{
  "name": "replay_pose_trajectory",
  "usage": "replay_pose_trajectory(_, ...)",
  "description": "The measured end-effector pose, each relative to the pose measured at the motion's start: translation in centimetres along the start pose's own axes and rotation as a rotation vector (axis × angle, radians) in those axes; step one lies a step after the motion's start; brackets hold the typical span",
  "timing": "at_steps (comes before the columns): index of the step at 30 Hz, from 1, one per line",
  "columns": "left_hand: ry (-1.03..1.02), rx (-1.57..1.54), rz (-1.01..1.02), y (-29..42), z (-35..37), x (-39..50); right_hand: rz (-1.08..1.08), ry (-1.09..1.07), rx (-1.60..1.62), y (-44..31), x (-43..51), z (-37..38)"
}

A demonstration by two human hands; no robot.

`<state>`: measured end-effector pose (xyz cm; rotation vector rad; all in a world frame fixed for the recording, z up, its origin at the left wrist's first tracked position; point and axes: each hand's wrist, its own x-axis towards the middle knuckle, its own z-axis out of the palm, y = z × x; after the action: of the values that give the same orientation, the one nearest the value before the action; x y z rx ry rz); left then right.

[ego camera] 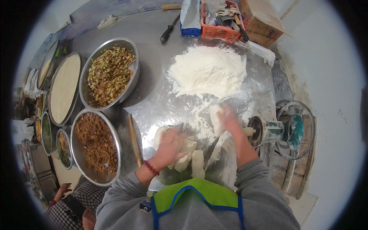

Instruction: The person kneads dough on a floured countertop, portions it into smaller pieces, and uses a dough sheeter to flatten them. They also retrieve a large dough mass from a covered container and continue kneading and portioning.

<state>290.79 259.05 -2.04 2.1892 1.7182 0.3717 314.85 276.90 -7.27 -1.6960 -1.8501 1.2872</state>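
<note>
My left hand (170, 145), blurred, lies over pale dough at the near middle of the metal table (155, 112); whether it grips the dough is unclear. Cut dough pieces (198, 164) lie just right of it, near the table edge. My right hand (227, 116) is on the right side of an elongated dough piece (216, 120), its fingers blurred against it. Loose flour is scattered around that piece. Beyond both hands lies a wide heap of white flour (208, 70). A thin wooden rolling pin (134, 140) rests left of my left hand.
Metal bowls of brown filling (96, 145) and chopped vegetable filling (110, 76) stand left, beside a large bowl of pale batter or dough (65, 89). A hand-wheeled machine (271, 131) stands right. An orange basket (221, 34), cardboard box (263, 24) and sharpening steel (167, 34) are behind. Another person's hand (65, 187) is lower left.
</note>
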Motion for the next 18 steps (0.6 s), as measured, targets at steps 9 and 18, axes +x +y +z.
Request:
replay_pose_trajectory(9,0.101,-0.605,-0.743,2.1,4.1,-8.9,-0.186,0.284,-0.547,2.1,2.3,1.9)
replay_pose_trajectory(18,0.313,-0.731,-0.886,5.5,10.2,-5.6,-0.392,-0.401,-0.315,2.4,1.8,0.6)
